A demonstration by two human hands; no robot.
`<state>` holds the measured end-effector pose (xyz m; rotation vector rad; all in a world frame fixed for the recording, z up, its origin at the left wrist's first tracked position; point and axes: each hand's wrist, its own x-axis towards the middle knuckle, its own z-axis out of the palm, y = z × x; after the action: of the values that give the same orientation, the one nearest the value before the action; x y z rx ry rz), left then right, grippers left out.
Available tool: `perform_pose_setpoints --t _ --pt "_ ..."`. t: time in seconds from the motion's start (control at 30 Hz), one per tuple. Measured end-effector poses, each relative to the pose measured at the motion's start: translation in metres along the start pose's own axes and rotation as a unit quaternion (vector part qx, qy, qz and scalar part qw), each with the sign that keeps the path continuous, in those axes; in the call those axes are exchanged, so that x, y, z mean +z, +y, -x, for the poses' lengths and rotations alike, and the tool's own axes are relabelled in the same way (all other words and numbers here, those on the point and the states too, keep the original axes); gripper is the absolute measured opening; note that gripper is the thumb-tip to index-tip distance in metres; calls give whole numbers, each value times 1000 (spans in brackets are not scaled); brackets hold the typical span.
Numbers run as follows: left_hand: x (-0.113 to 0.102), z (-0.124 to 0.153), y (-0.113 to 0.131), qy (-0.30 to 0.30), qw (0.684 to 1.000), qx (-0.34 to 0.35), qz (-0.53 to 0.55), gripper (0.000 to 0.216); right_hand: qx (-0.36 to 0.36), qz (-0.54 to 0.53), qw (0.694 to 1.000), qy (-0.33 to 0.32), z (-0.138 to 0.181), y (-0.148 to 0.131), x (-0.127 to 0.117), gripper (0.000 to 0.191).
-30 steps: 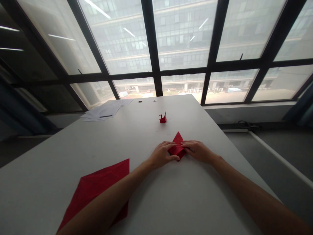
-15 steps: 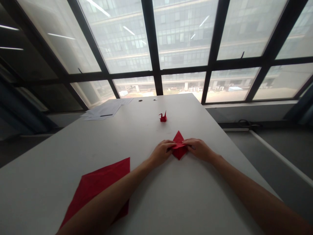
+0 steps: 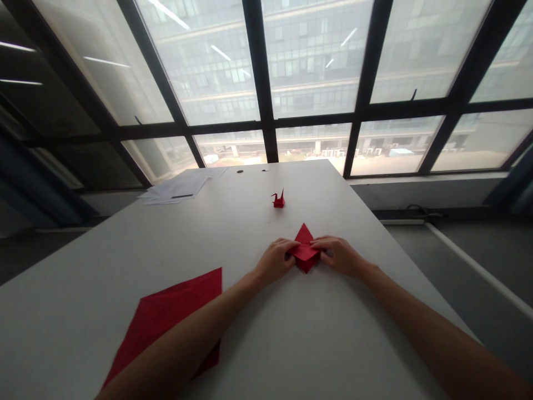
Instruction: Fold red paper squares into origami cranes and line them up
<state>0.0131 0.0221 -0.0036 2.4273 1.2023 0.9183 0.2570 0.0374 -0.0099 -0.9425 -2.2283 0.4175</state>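
Note:
A small folded red paper piece (image 3: pixel 305 251), diamond-shaped with a point toward the window, lies on the white table (image 3: pixel 266 344). My left hand (image 3: pixel 275 259) pinches its left side with curled fingers. On the piece's right side, my right hand (image 3: pixel 338 255) presses down with closed fingers. Both hands rest on the table top.
A finished red paper crane (image 3: pixel 278 199) stands farther back at the middle. A large red paper sheet (image 3: pixel 166 318) lies near left under my forearm. White papers (image 3: pixel 179 188) sit at the far left corner. The table's right edge drops to the floor, and large windows are behind.
My left thumb has drawn back from across the near edge of the red piece, which now lies flatter. Both hands have stayed at its sides.

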Motion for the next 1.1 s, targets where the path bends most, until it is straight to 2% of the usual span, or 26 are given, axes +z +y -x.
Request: perform_pose_setpoints --t 0.4,0.53,0.7,0.97,1.1 --pt "-1 1 1 -12 1000 11 -10 49 -6 -9 1000 -3 -1 5 3 38" --pt "-3 1 3 -15 1000 6 -12 46 16 -12 1000 20 -2 7 7 37" --pt "-4 -1 5 -12 1000 -15 3 29 58 -21 997 37 -3 7 7 33" --pt "-7 -3 8 -22 1000 -18 6 26 92 -31 993 71 -3 4 6 30" --pt "-5 -4 6 -17 999 -37 21 29 94 -50 992 66 -2 4 5 27"
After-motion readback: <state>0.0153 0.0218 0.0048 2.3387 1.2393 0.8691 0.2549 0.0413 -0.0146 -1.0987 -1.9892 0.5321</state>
